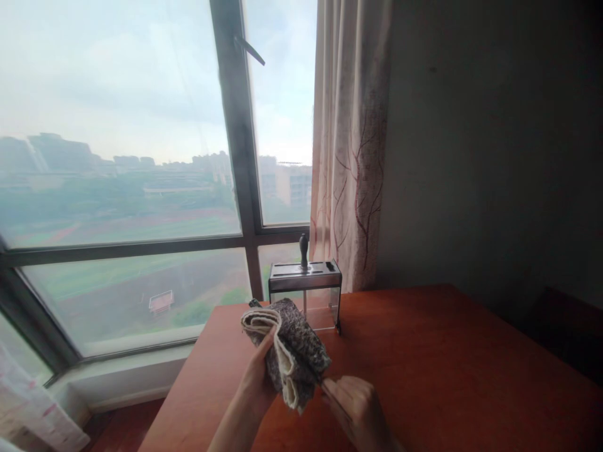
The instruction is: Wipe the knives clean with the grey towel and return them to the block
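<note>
I see the folded cloth (299, 329) mottled grey-brown and whitish on one face, plain cream on the other. The table (438, 370) looks reddish-brown to me. Near its far edge I get a clear box (306, 282) with silver-and-black framing and a dark grey handle (304, 252). Past that edge, the curtain (348, 157) is pale beige, patterned with dark reddish branches.

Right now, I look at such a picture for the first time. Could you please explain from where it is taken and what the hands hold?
No machine here: a camera worn on a person's head looks forward and down. Their bare left hand grips a folded grey cloth; the right hand is curled at its lower right edge, but what it grips is unclear. Behind the cloth, a clear-sided box with an upright handle stands on the reddish-brown table.
</note>
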Demonstrator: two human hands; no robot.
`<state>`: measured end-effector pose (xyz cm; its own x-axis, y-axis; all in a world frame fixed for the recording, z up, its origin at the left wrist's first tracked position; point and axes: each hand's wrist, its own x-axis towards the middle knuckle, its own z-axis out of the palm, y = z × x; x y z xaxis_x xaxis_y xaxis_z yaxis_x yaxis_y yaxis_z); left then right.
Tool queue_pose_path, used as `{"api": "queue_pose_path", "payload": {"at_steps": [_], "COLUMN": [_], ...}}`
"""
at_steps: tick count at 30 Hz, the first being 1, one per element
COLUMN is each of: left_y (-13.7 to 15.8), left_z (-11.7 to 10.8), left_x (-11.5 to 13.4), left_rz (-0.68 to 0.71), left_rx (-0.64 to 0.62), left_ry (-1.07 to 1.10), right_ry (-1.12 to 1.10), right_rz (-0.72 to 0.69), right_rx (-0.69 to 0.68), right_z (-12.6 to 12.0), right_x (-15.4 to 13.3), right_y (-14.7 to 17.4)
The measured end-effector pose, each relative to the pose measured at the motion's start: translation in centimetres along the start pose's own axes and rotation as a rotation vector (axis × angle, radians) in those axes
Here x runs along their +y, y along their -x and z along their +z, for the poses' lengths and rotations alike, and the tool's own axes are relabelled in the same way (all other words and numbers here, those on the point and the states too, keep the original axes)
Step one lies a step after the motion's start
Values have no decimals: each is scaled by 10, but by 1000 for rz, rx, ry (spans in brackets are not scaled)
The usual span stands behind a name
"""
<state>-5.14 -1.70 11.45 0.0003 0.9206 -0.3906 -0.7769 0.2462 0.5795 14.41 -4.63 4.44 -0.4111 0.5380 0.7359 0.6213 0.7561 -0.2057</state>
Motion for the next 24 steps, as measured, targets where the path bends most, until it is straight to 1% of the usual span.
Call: {"api": "queue_pose_path", "payload": {"at_steps": [3,7,9,12,18,21,23,24], "left_y": [0,-1,-1,-1,3,4,1,-1], "left_z": [-2,-5,-5,-4,1,2,2,2], "left_x": [0,0,0,2,5,4,2,0], "left_rz": [-47,-73,-76,-89,-71,-38,8,37], "left_rx": [-73,-123,-117,-75,-32,-5,9,19], "left_ry": [-6,-6,-9,-17,-37,-41,-39,-36], "right_ry": [8,23,32,40,22,-86,-212,-283], "right_rz": [-3,-14,-25,-34,-39,8,87,149], "right_rx": [-6,22,27,16,21,-2,-42,-64], "right_z": [0,2,2,1,2,3,4,4], "right_x": [1,2,3,2,1,2,2,1], "right_y": [-1,-1,-1,-2,-1,1,2,3]}}
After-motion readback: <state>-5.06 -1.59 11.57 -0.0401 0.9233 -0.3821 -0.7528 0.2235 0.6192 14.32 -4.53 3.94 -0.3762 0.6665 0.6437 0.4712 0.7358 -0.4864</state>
